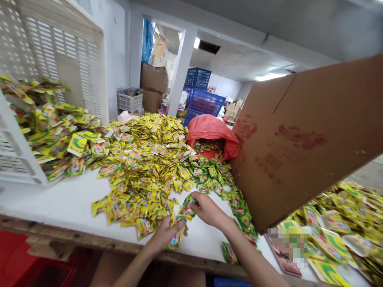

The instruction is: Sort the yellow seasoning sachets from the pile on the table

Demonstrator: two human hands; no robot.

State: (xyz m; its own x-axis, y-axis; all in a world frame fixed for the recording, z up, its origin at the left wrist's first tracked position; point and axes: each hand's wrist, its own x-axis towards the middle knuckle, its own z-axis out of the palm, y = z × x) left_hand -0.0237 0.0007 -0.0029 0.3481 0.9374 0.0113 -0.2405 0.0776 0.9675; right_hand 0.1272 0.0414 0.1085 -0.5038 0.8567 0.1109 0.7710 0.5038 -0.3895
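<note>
My left hand [163,236], low at the table's front, is closed around a few small printed packets [177,239] in yellow and green. Just to its right, my right hand [206,206] pinches a green packet [188,208] between thumb and fingers, close against those in the left. Beyond both hands spreads a large heap of yellow packets [149,167]. Green packets [214,171] lie in a strip to the right of it, spilling from a red plastic bag [206,127]. One loose green packet [229,252] rests near the front edge, below my right forearm.
A white slatted crate [98,71] lies tipped at the left with packets pouring out. A big cardboard box [311,139] leans at the right. Behind it are more yellow packets [344,223] and a phone [283,255]. Blue crates [206,101] are stacked at the back.
</note>
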